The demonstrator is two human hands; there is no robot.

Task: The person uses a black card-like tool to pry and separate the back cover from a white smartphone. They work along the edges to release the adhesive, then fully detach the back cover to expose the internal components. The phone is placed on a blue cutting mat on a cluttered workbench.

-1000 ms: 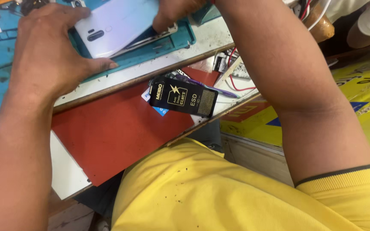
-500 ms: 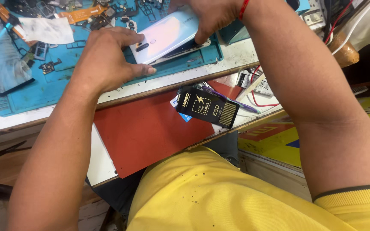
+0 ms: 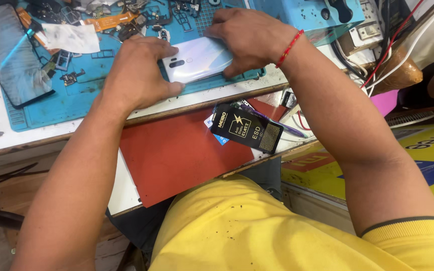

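Observation:
A white smartphone (image 3: 199, 59) lies back up on the blue work mat (image 3: 76, 103), near the bench's front edge. My left hand (image 3: 136, 75) grips its left end, thumb along the near side. My right hand (image 3: 249, 37), with a red thread at the wrist, presses down on its right end, fingers spread over the back cover.
A dark screen panel (image 3: 11, 55) lies at the mat's left, with a white tissue (image 3: 71, 37), an orange flex cable (image 3: 111, 21) and small parts behind. A red mat (image 3: 177, 150) and a black packet (image 3: 247, 128) sit on a lower shelf. Wires (image 3: 383, 55) hang at right.
The view has tilted up and right, showing more of the bench. Both hands stay on the white phone, the right hand now lying flatter across its right end.

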